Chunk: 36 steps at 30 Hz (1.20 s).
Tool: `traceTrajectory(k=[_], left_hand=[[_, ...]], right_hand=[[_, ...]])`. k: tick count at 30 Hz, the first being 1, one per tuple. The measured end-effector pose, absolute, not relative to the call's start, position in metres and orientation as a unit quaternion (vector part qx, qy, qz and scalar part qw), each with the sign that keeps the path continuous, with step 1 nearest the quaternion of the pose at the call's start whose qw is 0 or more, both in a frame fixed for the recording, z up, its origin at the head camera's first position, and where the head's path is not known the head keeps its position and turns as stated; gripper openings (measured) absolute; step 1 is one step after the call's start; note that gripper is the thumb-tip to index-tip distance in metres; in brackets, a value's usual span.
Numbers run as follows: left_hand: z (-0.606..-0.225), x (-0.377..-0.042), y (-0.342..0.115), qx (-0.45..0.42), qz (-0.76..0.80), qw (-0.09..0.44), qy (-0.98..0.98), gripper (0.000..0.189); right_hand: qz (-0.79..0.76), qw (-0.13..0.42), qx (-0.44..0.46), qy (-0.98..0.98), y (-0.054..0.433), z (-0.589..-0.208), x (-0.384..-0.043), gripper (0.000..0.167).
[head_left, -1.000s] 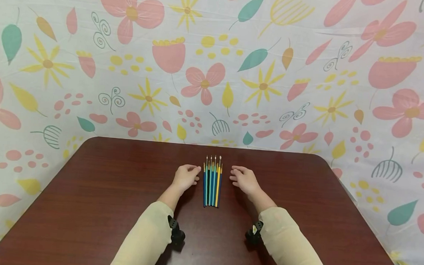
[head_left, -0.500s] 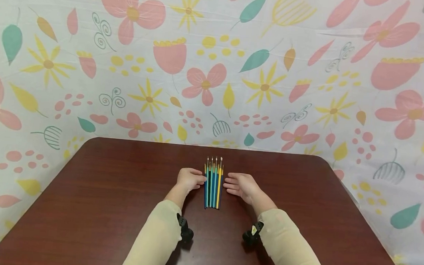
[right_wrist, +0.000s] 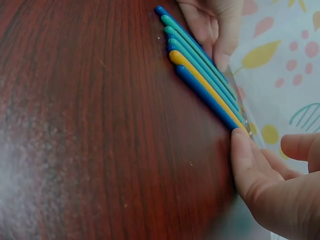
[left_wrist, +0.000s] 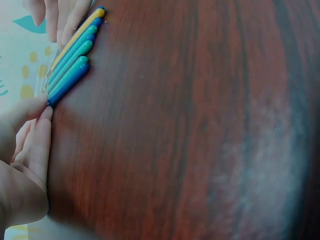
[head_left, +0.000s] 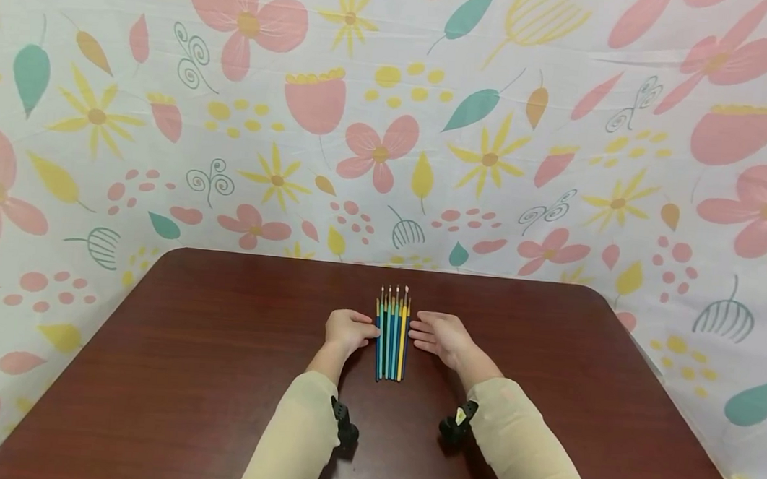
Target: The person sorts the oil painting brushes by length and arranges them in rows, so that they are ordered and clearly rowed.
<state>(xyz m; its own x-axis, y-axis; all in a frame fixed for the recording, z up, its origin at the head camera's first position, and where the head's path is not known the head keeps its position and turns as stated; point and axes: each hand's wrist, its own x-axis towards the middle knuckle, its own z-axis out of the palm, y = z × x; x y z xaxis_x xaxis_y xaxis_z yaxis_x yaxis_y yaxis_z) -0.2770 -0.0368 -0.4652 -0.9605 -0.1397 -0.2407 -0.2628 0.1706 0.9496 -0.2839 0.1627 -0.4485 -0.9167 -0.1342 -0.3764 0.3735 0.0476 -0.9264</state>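
Several thin paintbrushes (head_left: 394, 345) lie side by side on the table, bristles pointing away from me. Their handles are blue, teal and one yellow (right_wrist: 197, 75). My left hand (head_left: 347, 330) is at the left side of the row, its thumb tip right at the outer blue brush (left_wrist: 72, 82). From the other side, my right hand (head_left: 443, 337) reaches in with its fingers fairly straight. In the right wrist view a fingertip (right_wrist: 241, 137) touches the blue brush next to the yellow one, while the thumb (right_wrist: 297, 146) stays apart from the brushes.
The dark reddish-brown table (head_left: 222, 347) has rounded far corners. Behind it hangs a white cloth (head_left: 378, 217) printed with flowers and leaves. Black wrist cameras (head_left: 345, 429) sit at both cream sleeves (head_left: 298, 430).
Both hands have moved inward to the sides of the brush row. The left thumb has come up against the outer brush, and the right fingers have straightened. The head view has shifted slightly.
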Motion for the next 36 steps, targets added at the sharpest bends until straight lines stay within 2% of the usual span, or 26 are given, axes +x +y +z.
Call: traceTrajectory(k=[13,28,36], left_hand=[[-0.466,-0.277,-0.039,-0.12,0.61,0.032,0.783,0.026],[-0.472,-0.275,-0.036,-0.112,0.624,0.033,0.772,0.025],[-0.472,-0.275,-0.038,-0.112,0.617,0.031,0.779,0.025]], right_hand=[[-0.666,0.148,0.087,0.726,0.155,-0.45,-0.287,0.041],[-0.546,0.073,0.066,0.832,0.138,-0.451,-0.283,0.04],[-0.532,0.065,0.092,0.839,0.135,-0.453,-0.286,0.033]])
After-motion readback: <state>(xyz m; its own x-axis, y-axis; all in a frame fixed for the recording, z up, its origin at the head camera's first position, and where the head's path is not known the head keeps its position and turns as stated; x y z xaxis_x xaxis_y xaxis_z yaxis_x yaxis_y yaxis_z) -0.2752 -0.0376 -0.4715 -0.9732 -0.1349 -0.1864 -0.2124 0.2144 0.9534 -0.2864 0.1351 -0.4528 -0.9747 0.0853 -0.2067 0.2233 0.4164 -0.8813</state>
